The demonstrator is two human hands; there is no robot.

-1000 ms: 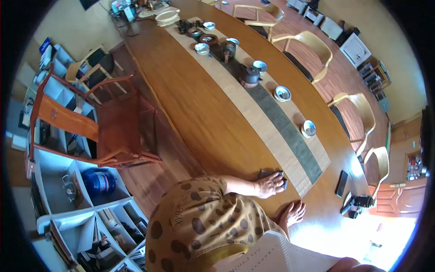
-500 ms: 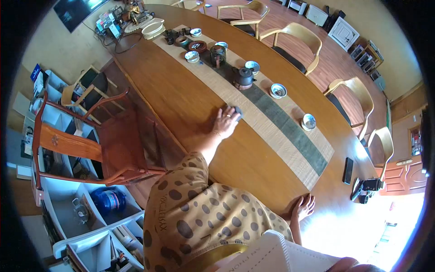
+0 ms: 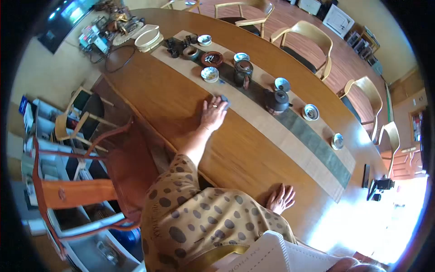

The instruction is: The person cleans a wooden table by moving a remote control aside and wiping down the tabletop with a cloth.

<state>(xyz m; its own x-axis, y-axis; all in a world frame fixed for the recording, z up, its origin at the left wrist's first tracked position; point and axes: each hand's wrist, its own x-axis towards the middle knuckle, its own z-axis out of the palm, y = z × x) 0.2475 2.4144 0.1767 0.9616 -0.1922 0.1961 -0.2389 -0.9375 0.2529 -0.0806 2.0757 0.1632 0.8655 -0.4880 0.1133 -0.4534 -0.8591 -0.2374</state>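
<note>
My left hand [image 3: 214, 114] presses a dark grey cloth [image 3: 224, 102] against the wooden table [image 3: 176, 102], beside the edge of the beige and green runner [image 3: 256, 119]. The cloth sticks out past its fingertips; the rest is hidden under the hand. Palm down on the table nearer my body, my right hand [image 3: 281, 199] has its fingers apart and holds nothing. A patterned bowl [image 3: 210, 74] sits on the runner just beyond my left hand.
Along the runner stand a dark teapot [image 3: 277, 102], a dark pot [image 3: 243, 72], a brown dish [image 3: 212, 59] and several bowls. A phone [image 3: 365, 176] lies at the right. A red wooden chair [image 3: 129, 170] and shelves are on the left; pale wooden chairs line the far side.
My left hand has moved with the cloth up and left along the table, away from my right hand. My right hand stays resting on the table. The view has shifted.
</note>
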